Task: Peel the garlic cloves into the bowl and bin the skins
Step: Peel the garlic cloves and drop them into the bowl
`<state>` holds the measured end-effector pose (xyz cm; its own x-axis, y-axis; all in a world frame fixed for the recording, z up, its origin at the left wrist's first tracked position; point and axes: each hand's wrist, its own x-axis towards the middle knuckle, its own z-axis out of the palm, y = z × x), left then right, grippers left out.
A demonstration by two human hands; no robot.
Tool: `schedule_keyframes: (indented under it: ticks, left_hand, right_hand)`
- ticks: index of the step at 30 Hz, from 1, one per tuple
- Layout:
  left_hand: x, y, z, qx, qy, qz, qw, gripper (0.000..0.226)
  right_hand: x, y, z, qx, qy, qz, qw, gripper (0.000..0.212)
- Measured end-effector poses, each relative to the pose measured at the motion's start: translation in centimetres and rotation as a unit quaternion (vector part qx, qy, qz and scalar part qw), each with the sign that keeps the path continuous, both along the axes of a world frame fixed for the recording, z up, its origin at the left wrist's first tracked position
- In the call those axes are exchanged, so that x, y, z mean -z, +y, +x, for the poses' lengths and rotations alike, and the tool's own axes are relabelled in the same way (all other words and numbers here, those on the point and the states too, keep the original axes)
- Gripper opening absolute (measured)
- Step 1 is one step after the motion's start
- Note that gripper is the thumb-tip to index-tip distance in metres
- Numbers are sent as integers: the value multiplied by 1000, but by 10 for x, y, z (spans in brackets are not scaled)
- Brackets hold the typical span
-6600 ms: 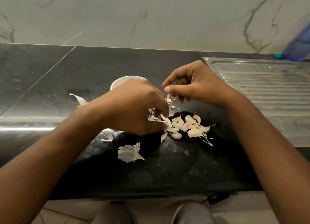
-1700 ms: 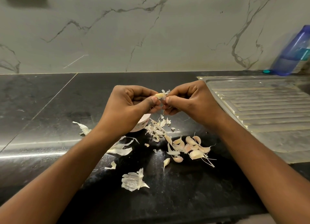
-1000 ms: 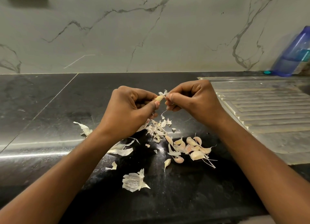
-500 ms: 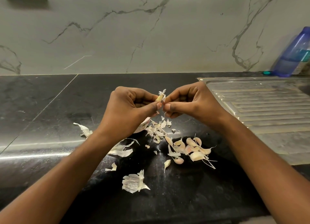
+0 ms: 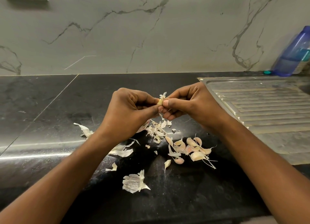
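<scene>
1. Two hands, the left hand (image 5: 129, 113) and the right hand (image 5: 189, 104), up over the black counter (image 5: 50, 106), fingertips met in mid-air
2. On the left hand, fingers curled in tight, thumb and forefinger pinching the lower end of one garlic clove (image 5: 160, 101)
3. On the right hand, fingers curled likewise, thumb and forefinger nipping the same clove at its upper end, just under a torn flake of skin (image 5: 163, 95) sticking upward
4. Clove itself held between the two hands, clear of the counter, pale yellow where bare
5. Bowl (image 5: 143, 126) almost wholly hidden beneath the left hand, only a pale sliver of its side showing; contents impossible to tell
6. Small heap of torn skins (image 5: 156, 128) on the counter directly below the fingertips, just beside that sliver of bowl
7. Cluster of unpeeled cloves (image 5: 192, 148), pinkish, some with dry wispy stems, near the right forearm and closer to the camera than the heap
8. Larger loose skins spread about: a curled skin (image 5: 85, 130) left of the left wrist, long strips (image 5: 122, 151) under that forearm, and a broad ribbed husk (image 5: 133, 182) nearest the counter's front edge
9. Ribbed steel drainboard (image 5: 260, 109) at the right, a blue bottle (image 5: 295, 54) behind it against the grey marbled wall (image 5: 151, 30)
</scene>
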<state>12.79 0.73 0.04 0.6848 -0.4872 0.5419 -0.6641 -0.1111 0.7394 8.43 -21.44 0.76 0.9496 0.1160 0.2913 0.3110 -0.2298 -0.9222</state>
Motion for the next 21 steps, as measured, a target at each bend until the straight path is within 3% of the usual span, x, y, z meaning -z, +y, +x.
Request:
schedule_keyframes:
  ticks: [9,18,21]
  left_hand:
    - [0,0,1,20,51,-21,998,21]
    - [-7,0,-3,73,223,-99,967,32]
    - [-9,1,-3,78,242,-100,962,33]
  right_hand:
    - [3,1,2,20,-20,7,1000,12]
    - [-1,-2,2,77,-53,11,996,10]
    - [-4,-3,1,74,-50,7,996,10]
